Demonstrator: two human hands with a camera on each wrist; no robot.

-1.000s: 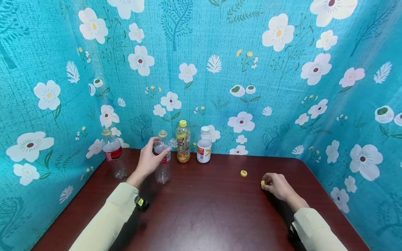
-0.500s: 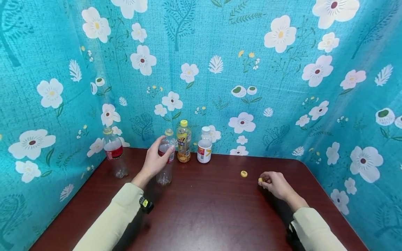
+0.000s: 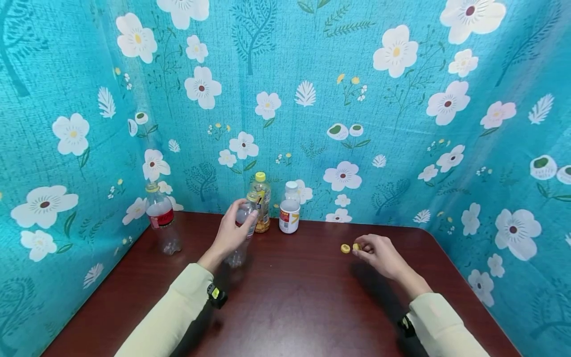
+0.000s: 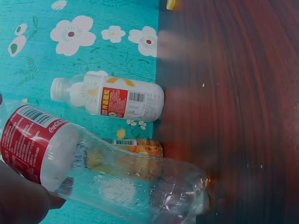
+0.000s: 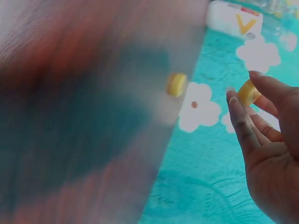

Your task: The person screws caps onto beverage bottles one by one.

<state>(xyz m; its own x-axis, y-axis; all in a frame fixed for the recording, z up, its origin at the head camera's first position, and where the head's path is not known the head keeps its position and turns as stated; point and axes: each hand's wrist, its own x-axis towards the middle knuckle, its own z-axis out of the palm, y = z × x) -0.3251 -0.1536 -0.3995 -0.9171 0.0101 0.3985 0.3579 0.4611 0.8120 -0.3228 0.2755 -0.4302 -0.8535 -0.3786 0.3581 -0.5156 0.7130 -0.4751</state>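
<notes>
The right hand (image 3: 378, 253) pinches a yellow cap (image 3: 357, 246), right of the white bottle (image 3: 290, 216); the left hand (image 3: 232, 227) grips a tilted clear bottle (image 3: 237, 256), left of it. A loose cap (image 3: 345, 249) lies right of the white bottle. The step seems to be handling bottle and cap at once; joining them would call for an upright, steady bottle. Only the head view shows the other red-labelled bottle (image 3: 162, 220), farther left.

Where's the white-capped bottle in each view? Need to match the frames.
Head: white-capped bottle, just below picture centre, upright at the table's back edge.
Left wrist: bottle left of and slightly above centre, lying sideways in the picture, neck leftward.
Right wrist: bottle at the top, right of centre.
Shared landmark: turquoise floral cloth behind it.
</notes>
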